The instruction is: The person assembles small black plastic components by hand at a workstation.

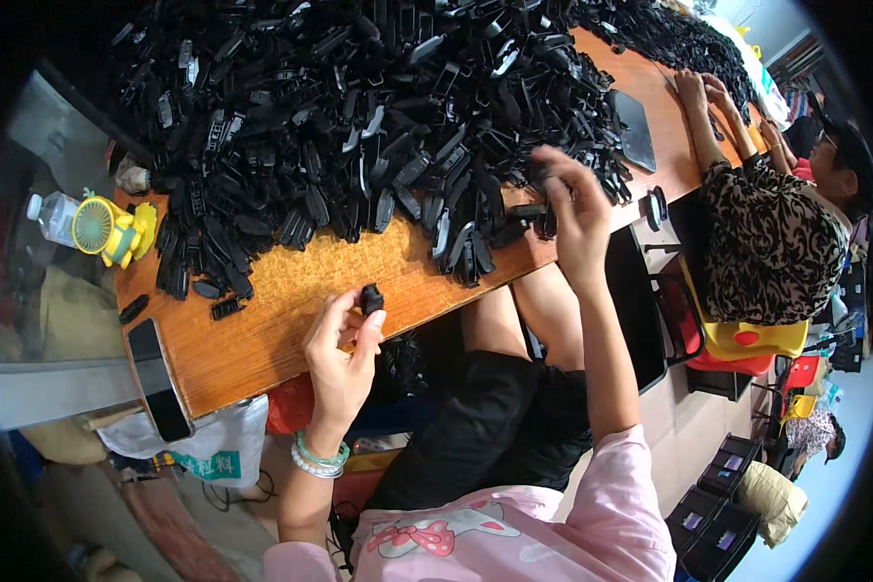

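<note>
My left hand (342, 347) is over the near edge of the wooden table (320, 276), pinching a small black plastic part (371, 299) between thumb and fingers. A huge heap of black plastic clip-like pieces (310, 136) covers most of the table beyond it. My right hand (582, 218) is raised at the heap's right end, above a few loose black pieces (529, 211). Its fingers are smeared by motion, so whether they hold anything cannot be made out.
A phone (160, 378) lies at the table's left edge, near a small yellow-green fan (107, 231) and a clear bottle (53, 215). A dark flat tablet-like object (634, 129) lies right of the heap. Another person (771, 242) works farther right. Black crates (713, 519) stand on the floor.
</note>
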`<action>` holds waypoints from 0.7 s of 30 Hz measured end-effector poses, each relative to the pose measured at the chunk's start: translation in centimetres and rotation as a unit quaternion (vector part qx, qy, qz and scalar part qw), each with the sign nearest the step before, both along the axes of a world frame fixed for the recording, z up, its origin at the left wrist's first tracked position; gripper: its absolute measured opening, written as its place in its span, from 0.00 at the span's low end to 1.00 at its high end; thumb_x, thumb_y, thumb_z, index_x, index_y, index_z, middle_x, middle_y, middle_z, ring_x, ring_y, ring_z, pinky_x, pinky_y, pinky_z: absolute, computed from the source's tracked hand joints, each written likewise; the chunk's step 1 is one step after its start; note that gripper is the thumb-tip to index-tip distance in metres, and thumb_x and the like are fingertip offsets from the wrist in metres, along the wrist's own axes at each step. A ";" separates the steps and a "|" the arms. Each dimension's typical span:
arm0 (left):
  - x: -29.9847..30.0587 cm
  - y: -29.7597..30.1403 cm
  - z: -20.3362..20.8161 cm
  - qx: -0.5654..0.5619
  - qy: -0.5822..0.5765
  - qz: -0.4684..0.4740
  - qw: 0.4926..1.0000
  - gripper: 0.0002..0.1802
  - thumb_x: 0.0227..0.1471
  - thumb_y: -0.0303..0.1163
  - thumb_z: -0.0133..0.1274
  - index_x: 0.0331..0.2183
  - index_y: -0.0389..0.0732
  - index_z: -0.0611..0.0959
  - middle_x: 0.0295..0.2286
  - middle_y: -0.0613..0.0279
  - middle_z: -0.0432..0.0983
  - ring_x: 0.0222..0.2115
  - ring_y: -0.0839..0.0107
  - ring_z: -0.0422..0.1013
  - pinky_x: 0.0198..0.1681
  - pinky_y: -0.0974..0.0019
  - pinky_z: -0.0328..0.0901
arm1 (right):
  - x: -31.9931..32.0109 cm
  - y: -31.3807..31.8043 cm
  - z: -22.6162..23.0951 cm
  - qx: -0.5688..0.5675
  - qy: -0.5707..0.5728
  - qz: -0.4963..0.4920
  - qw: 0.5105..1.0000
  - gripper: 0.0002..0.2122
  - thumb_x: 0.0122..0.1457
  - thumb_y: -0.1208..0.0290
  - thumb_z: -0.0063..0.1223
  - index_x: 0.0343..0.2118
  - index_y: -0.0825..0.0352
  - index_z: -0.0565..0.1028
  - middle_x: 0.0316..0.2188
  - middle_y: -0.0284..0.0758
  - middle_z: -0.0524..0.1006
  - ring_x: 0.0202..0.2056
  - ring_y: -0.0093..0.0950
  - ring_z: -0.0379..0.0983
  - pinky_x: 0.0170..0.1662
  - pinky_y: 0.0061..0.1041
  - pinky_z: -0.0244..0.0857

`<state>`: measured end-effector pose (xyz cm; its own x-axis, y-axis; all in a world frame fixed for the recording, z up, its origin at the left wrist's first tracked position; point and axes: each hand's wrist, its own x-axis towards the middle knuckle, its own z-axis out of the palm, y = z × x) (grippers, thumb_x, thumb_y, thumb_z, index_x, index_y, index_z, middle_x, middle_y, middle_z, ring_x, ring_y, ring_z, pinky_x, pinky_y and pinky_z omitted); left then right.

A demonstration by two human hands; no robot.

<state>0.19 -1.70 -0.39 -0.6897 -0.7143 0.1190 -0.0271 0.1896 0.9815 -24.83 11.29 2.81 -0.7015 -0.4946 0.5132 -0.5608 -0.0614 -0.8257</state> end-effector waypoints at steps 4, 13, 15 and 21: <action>0.2 0.8 1.3 0.078 0.016 -0.034 0.996 0.12 0.49 0.24 0.57 0.36 0.28 0.76 0.25 0.64 0.72 0.19 0.81 0.67 0.20 0.79 0.62 | 4.8 -0.8 1.1 -0.083 -0.332 0.101 0.934 0.11 0.64 0.69 0.38 0.43 0.70 0.68 0.27 0.37 0.73 0.24 0.23 0.69 0.30 0.20 0.65; 0.5 0.9 1.7 -0.001 0.003 -0.051 0.999 0.14 0.45 0.25 0.60 0.35 0.27 0.78 0.25 0.60 0.72 0.20 0.78 0.66 0.21 0.77 0.60 | 11.9 -0.1 2.2 0.095 -0.510 0.282 0.807 0.18 0.59 0.74 0.49 0.52 0.70 0.66 0.37 0.32 0.69 0.25 0.16 0.60 0.26 0.15 0.55; 0.8 0.8 1.9 -0.006 -0.001 -0.051 0.999 0.14 0.45 0.25 0.60 0.35 0.28 0.78 0.25 0.60 0.72 0.20 0.78 0.66 0.22 0.76 0.60 | 12.3 -0.2 1.7 0.106 -0.299 0.277 0.907 0.19 0.58 0.77 0.50 0.52 0.71 0.66 0.37 0.32 0.69 0.26 0.16 0.63 0.29 0.15 0.59; 1.2 1.0 2.4 -0.003 0.016 -0.063 0.998 0.14 0.45 0.26 0.60 0.34 0.28 0.78 0.25 0.60 0.72 0.21 0.76 0.67 0.22 0.76 0.61 | 13.2 0.3 1.1 0.155 -0.227 0.255 0.927 0.18 0.55 0.77 0.52 0.50 0.72 0.68 0.34 0.39 0.73 0.32 0.26 0.70 0.37 0.24 0.64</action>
